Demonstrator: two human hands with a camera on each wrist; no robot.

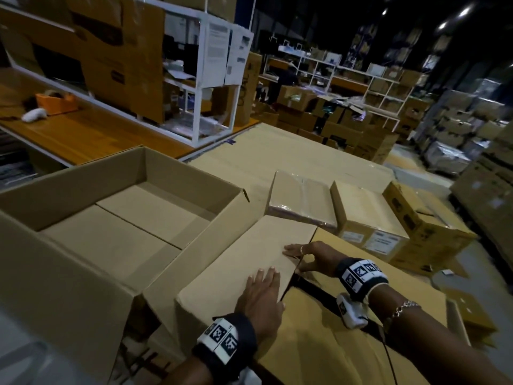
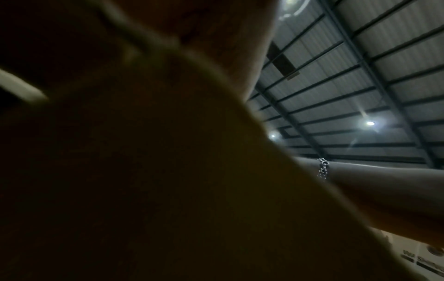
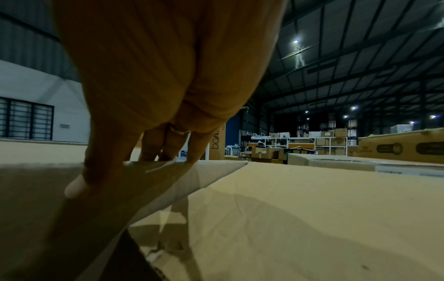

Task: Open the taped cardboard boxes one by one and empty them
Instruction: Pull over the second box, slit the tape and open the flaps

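Note:
A large cardboard box (image 1: 347,337) stands right in front of me, its top seam parted into a dark gap. My left hand (image 1: 263,287) lies flat, fingers straight, on the box's left flap (image 1: 244,262). My right hand (image 1: 302,254) grips that flap's free edge, fingers on top and thumb underneath. In the right wrist view the right hand (image 3: 144,148) curls over the raised flap (image 3: 173,176), above the flat right flap (image 3: 300,209). What is inside the box is hidden. The left wrist view is dark, showing only my right forearm (image 2: 384,192).
A big open carton (image 1: 69,245) with smaller boxes inside stands at my left. Beyond the flap sit three closed boxes (image 1: 369,215) on a cardboard sheet. A wooden bench (image 1: 83,134) with white shelving is at the back left. Stacked cartons fill the floor at the right.

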